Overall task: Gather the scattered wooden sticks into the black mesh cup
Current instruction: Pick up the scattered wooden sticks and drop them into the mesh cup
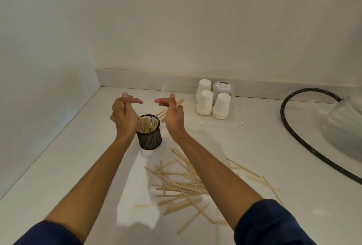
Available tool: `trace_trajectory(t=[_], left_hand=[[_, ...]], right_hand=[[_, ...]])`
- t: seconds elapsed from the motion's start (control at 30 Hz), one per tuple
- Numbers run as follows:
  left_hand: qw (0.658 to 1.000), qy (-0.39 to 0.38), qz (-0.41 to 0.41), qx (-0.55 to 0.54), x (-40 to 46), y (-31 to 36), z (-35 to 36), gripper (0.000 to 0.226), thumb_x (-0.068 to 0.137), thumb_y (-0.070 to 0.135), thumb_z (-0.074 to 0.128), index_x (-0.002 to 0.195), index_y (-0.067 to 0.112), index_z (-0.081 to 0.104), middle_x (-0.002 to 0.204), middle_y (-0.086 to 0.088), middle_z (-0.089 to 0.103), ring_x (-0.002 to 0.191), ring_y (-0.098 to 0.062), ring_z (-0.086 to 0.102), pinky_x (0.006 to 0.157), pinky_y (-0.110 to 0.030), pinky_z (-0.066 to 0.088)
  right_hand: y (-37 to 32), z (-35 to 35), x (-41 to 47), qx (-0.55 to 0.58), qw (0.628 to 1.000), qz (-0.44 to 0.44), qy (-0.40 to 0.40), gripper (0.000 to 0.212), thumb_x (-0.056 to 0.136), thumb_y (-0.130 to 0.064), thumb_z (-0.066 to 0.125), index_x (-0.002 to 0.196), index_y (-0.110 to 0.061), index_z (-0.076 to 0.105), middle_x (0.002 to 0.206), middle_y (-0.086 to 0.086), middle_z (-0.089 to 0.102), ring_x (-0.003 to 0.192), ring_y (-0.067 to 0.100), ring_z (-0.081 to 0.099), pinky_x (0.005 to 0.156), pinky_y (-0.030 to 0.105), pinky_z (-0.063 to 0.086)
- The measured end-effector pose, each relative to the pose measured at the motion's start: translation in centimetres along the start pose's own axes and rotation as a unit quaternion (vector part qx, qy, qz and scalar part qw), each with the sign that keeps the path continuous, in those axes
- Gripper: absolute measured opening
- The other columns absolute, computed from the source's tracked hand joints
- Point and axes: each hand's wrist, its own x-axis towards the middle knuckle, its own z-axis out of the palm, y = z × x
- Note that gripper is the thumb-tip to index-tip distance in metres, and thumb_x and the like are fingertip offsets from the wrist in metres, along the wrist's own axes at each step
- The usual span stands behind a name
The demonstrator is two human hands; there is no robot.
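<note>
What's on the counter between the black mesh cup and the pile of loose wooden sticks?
Head view: only bare white counter between black mesh cup and stick pile.

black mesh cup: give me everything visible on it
The black mesh cup is a small round cylinder of what looks like perforated metal, with a solid rim and base. It stands upright on the white counter near the left wall, already holding a bunch of wooden sticks leaning inside. The left hand is just beside its rim; whether they touch is unclear.
</note>
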Motion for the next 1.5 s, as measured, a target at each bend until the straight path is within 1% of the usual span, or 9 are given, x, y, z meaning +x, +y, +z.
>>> trace_trajectory(t=[0.23,0.47,0.57,0.67,0.83,0.97,1.1,1.23,1.5], left_hand=[[0.997,-0.034,-0.038,0.056,0.1,-3.0,0.9,0.061,0.103,0.052,0.021,0.076,0.027,0.070,0.102,0.012,0.069,0.117,-0.017,0.055,0.101,-0.032,0.021],[0.995,-0.092,-0.035,0.035,-0.3,-5.4,0.4,0.028,0.098,0.029,0.051,0.093,0.016,0.075,0.110,0.009,0.064,0.110,-0.010,0.058,0.099,-0.035,0.044],[0.996,-0.094,0.006,0.001,-0.2,-5.2,0.0,0.024,0.098,0.026,0.053,0.089,0.019,0.074,0.101,0.010,0.067,0.099,0.002,0.060,0.088,-0.020,0.049],[0.996,-0.093,0.008,-0.001,0.0,-4.9,0.1,0.033,0.102,0.030,0.047,0.088,0.017,0.074,0.097,0.005,0.071,0.096,0.005,0.062,0.080,-0.006,0.043],[0.991,-0.127,-0.021,0.024,-0.8,-5.3,0.3,0.038,0.105,0.028,0.040,0.094,0.013,0.072,0.081,-0.004,0.071,0.078,-0.018,0.067,0.070,-0.031,0.052],[0.986,-0.160,0.005,0.038,-1.4,-5.0,0.3,0.034,0.106,0.022,0.035,0.106,0.009,0.067,0.090,-0.009,0.070,0.083,-0.024,0.065,0.076,-0.040,0.052],[0.981,-0.186,0.005,0.062,-1.3,-4.7,0.3,0.035,0.107,0.022,0.032,0.115,0.009,0.064,0.103,-0.007,0.068,0.096,-0.019,0.064,0.083,-0.028,0.049],[0.983,-0.159,0.001,0.094,-1.4,-4.5,0.4,0.039,0.106,0.031,0.030,0.111,0.009,0.062,0.105,-0.004,0.066,0.096,-0.020,0.061,0.090,-0.041,0.048],[0.951,-0.112,0.246,0.148,-5.1,-3.3,-0.5,0.021,0.096,0.021,0.051,0.112,0.011,0.061,0.117,-0.002,0.060,0.110,-0.016,0.053,0.096,-0.032,0.040]], right_hand=[[2.5,2.5,1.2,-0.012,0.999,0.052,-0.010,0.061,0.106,-0.042,0.025,0.096,-0.011,0.076,0.084,-0.005,0.066,0.080,-0.006,0.057,0.067,0.001,0.038],[3.8,2.9,1.4,-0.071,0.993,0.073,-0.051,0.024,0.094,-0.032,0.061,0.104,-0.014,0.074,0.099,-0.003,0.073,0.099,0.013,0.066,0.093,0.032,0.051],[3.2,3.1,1.6,-0.066,0.997,0.039,-0.013,0.041,0.100,-0.039,0.050,0.091,-0.010,0.077,0.087,0.000,0.075,0.087,0.011,0.070,0.083,0.022,0.053],[2.9,3.3,1.2,-0.117,0.992,0.015,-0.036,0.053,0.106,-0.040,0.032,0.104,-0.009,0.074,0.101,0.004,0.075,0.096,0.014,0.069,0.088,0.024,0.051],[4.4,3.2,0.6,-0.373,0.914,-0.019,-0.158,0.045,0.107,-0.031,0.025,0.121,-0.008,0.061,0.118,0.013,0.067,0.110,0.029,0.061,0.097,0.040,0.043],[4.8,3.0,0.7,-0.366,0.913,-0.001,-0.180,0.048,0.106,-0.030,0.026,0.149,-0.011,0.036,0.151,0.010,0.043,0.138,0.026,0.041,0.113,0.040,0.028],[4.8,2.7,0.7,-0.361,0.909,-0.008,-0.207,0.048,0.107,-0.033,0.025,0.148,-0.012,0.037,0.151,0.008,0.044,0.137,0.025,0.041,0.115,0.044,0.030],[4.4,2.0,0.7,-0.330,0.922,-0.005,-0.204,0.050,0.106,-0.038,0.026,0.150,-0.016,0.034,0.155,0.004,0.038,0.142,0.020,0.034,0.117,0.038,0.025],[3.2,-3.6,-2.4,-0.307,0.938,-0.062,-0.146,0.037,0.103,-0.036,0.044,0.135,-0.020,0.054,0.137,-0.004,0.055,0.121,0.011,0.053,0.105,0.034,0.041]])
